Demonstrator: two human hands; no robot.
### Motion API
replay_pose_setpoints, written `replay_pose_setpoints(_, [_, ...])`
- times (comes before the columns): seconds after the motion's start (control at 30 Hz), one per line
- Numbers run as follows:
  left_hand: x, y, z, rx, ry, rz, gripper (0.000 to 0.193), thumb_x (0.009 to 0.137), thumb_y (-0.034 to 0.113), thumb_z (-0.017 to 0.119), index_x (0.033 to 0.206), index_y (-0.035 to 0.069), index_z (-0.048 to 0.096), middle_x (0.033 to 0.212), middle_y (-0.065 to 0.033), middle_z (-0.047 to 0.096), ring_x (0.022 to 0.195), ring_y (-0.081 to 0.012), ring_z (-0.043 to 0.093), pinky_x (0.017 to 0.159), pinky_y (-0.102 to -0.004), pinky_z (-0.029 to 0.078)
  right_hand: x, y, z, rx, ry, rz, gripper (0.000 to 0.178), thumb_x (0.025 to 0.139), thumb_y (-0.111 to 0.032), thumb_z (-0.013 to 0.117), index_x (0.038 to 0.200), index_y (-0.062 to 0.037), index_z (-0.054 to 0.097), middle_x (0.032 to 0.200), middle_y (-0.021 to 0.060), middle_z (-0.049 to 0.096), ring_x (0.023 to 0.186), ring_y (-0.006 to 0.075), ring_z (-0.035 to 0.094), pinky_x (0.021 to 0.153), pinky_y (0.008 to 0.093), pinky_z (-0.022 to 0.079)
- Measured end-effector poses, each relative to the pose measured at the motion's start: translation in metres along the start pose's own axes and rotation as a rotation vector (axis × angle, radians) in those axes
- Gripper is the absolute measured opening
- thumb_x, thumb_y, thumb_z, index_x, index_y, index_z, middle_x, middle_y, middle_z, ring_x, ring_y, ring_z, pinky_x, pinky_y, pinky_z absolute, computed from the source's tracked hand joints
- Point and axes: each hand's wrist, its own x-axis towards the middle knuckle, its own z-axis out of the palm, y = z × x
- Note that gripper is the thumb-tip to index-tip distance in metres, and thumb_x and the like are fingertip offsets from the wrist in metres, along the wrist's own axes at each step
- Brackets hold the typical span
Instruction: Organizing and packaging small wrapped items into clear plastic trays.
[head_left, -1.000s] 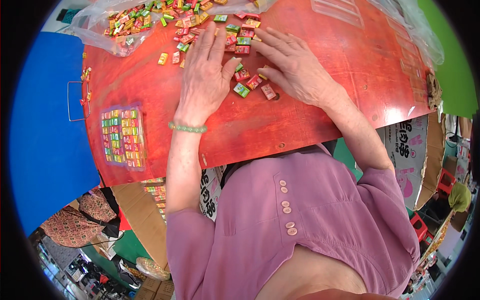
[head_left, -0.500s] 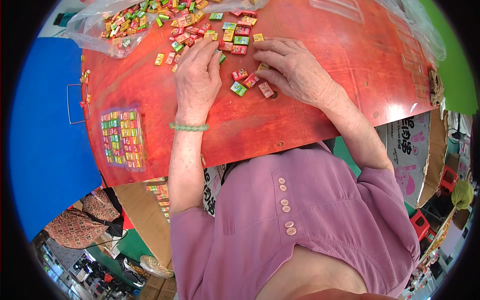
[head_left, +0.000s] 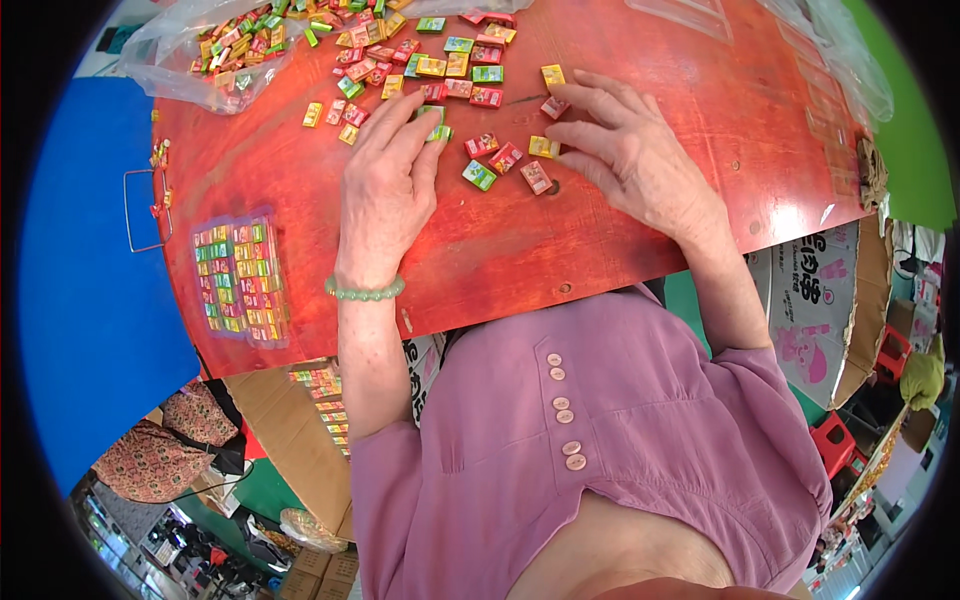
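Small candy-style boxes in red, green and yellow lie loose on the red table [head_left: 480, 250]. My left hand [head_left: 385, 195], with a green bead bracelet [head_left: 365, 290] at its wrist, has its thumb and fingertips closed about a small green box [head_left: 440, 133]. My right hand [head_left: 645, 160] is spread, fingers apart, its tips against a yellow box [head_left: 544, 147] and a pink-red box [head_left: 555, 106]. Another yellow box [head_left: 553, 75] lies just beyond its fingertips. Between the hands sits a loose group with a red box [head_left: 506, 157] and a green box [head_left: 478, 176].
A clear plastic bag [head_left: 165, 75] with many boxes spills out at the far left. A clear tray [head_left: 240, 280] filled with rows of boxes lies at the near left. Empty clear trays [head_left: 690, 15] and a wire frame [head_left: 128, 210] rest near the table's edges. Cardboard boxes [head_left: 290, 450] stand below.
My right hand has moved right; a yellow box and a pink-red box now show beside its fingertips, and the far yellow box lies further right. My left hand has shifted slightly left and nearer.
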Motion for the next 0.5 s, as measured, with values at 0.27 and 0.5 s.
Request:
replay_pose_setpoints(0.27, [-0.01,0.021,-0.013,0.252,-0.04,0.019,0.018,0.085,0.009,0.078,0.099,0.0,0.072,0.113,-0.0151,0.067,0.108,-0.0349,0.063,0.088,-0.0439,0.055,-0.021,-0.026,-0.003,-0.042,0.046,0.043,0.024,0.088,-0.018,0.077,0.106,-0.0024,0.072,0.139,0.0113,0.061,0.135,0.0331,0.052,0.106,0.046,0.045])
replay_pose_setpoints(0.5, [-0.034,0.043,-0.011,0.076,-0.09,-0.17,0.026,0.087,0.007,0.075,0.111,0.0,0.069,0.102,-0.0142,0.062,0.096,-0.0346,0.062,0.082,-0.0448,0.053,-0.009,-0.027,-0.007,0.232,0.025,0.075,0.022,0.084,-0.011,0.079,0.097,-0.0004,0.065,0.128,0.0129,0.066,0.111,0.0334,0.062,0.092,0.0415,0.053])
